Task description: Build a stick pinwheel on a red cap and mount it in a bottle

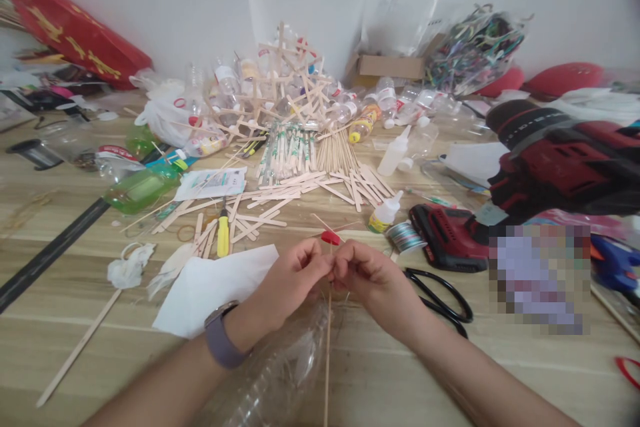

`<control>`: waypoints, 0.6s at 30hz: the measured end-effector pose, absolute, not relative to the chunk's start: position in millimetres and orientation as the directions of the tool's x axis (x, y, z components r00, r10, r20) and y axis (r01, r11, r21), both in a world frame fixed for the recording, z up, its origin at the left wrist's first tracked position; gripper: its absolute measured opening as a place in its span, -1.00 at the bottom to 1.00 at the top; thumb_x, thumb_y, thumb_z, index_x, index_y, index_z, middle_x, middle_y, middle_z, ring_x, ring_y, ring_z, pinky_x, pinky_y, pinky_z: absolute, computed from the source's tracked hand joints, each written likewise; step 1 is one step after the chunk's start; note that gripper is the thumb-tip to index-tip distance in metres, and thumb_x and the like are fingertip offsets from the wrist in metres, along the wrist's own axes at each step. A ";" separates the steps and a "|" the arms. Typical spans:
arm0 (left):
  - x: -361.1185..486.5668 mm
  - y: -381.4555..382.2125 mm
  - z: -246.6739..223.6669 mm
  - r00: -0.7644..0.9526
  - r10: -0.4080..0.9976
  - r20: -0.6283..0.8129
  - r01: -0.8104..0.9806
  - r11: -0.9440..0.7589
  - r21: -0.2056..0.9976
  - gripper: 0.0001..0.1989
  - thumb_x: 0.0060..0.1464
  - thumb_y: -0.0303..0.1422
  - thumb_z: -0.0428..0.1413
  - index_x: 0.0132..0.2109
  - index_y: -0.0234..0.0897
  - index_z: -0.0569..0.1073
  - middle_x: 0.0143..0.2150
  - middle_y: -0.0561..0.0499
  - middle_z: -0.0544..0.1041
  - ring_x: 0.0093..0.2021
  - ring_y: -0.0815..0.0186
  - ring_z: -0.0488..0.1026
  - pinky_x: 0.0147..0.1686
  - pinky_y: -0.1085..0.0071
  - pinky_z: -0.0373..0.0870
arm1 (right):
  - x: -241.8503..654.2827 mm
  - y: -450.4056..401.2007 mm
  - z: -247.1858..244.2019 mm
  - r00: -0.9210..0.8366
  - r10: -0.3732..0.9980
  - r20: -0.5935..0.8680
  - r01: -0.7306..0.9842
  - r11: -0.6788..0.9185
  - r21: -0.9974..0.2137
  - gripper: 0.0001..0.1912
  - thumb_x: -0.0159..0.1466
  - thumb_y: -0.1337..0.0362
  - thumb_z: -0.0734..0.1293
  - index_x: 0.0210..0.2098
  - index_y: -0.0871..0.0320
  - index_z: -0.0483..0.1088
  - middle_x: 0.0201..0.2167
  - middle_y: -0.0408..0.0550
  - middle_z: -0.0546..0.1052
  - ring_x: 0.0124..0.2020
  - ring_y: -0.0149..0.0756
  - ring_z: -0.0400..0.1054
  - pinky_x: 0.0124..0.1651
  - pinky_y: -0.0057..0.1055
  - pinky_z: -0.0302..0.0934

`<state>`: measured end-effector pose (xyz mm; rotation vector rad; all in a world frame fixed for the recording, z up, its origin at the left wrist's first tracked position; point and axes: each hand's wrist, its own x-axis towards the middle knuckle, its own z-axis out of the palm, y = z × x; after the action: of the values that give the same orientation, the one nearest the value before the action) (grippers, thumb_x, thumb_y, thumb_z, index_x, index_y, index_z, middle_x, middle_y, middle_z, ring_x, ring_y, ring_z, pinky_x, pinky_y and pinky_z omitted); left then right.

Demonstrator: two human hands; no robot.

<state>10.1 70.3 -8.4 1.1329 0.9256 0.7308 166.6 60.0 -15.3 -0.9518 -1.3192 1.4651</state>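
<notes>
My left hand (293, 280) and my right hand (375, 283) meet over the table, fingertips pinched together at the upper part of a thin bamboo skewer (328, 353). The skewer runs down toward me. Just beyond the fingertips shows a red bottle cap (331, 237), with thin stick ends crossing near it. Under my left forearm lies a clear plastic bottle (285, 373), partly hidden and blurred. My fingers cover the exact spot where they grip. Beside my right wrist are the black handles of scissors (443, 293). A white paper sheet (210, 290) lies left of my left hand.
A red cordless drill (565, 160) stands at right, near a wire spool (406, 237) and a small glue bottle (385, 213). Ahead lie craft sticks (280, 193), bundled skewers (337, 150) and several plastic bottles. A yellow-handled screwdriver (223, 233) and green bottle (143, 188) are left.
</notes>
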 end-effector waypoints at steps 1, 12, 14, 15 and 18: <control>10.2 70.8 -8.0 0.451 0.850 -0.273 -0.079 0.343 0.936 -0.71 0.11 -0.22 0.08 -0.44 -0.22 0.16 -0.60 0.23 0.20 -0.62 0.52 0.01 -0.61 0.53 -0.07 | 166.7 60.9 -15.1 -0.273 0.962 0.019 -0.155 -0.025 -0.988 -0.82 0.17 0.32 0.39 -0.51 0.13 0.31 -0.59 -0.24 0.37 -0.52 -0.42 0.23 -0.43 -0.46 0.06; 4.6 73.2 4.8 0.442 0.753 -0.488 0.177 0.460 0.870 -0.83 0.03 -0.30 0.09 -0.25 -0.30 0.46 -0.56 0.21 0.25 -0.59 0.51 0.08 -0.58 0.49 -0.03 | 168.7 66.3 -14.0 -0.222 0.972 -0.079 -0.361 -0.157 -0.919 -0.69 0.09 0.14 0.52 -0.45 0.14 0.33 -0.48 -0.21 0.48 -0.51 -0.47 0.30 -0.44 -0.49 0.09; 3.8 73.1 5.4 0.453 0.756 -0.472 0.284 0.379 0.881 -0.80 0.03 -0.27 0.09 -0.28 -0.31 0.51 -0.54 0.18 0.29 -0.57 0.49 0.11 -0.56 0.47 -0.03 | 168.6 66.2 -13.2 -0.219 0.972 -0.087 -0.379 -0.167 -0.910 -0.69 0.08 0.15 0.52 -0.45 0.14 0.33 -0.48 -0.22 0.48 -0.51 -0.47 0.29 -0.45 -0.49 0.08; 3.6 73.2 5.3 0.454 0.758 -0.469 0.310 0.359 0.880 -0.79 0.03 -0.27 0.09 -0.28 -0.31 0.53 -0.54 0.17 0.30 -0.57 0.49 0.12 -0.55 0.46 -0.03 | 168.6 66.2 -13.0 -0.219 0.971 -0.092 -0.387 -0.173 -0.906 -0.69 0.08 0.15 0.53 -0.45 0.14 0.34 -0.48 -0.23 0.48 -0.52 -0.48 0.30 -0.44 -0.49 0.09; 3.4 74.6 3.1 0.440 0.751 -0.492 0.292 0.398 0.869 -0.80 -0.02 -0.27 0.12 -0.31 -0.29 0.55 -0.58 0.19 0.28 -0.59 0.48 0.08 -0.55 0.45 -0.05 | 168.9 66.1 -13.5 -0.226 0.968 -0.106 -0.403 -0.192 -0.895 -0.69 0.07 0.16 0.53 -0.45 0.14 0.34 -0.49 -0.23 0.48 -0.52 -0.47 0.30 -0.43 -0.48 0.10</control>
<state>3.4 74.6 3.1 1.1744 1.1287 0.3860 168.9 66.1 -13.5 -0.8807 -0.9351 1.6430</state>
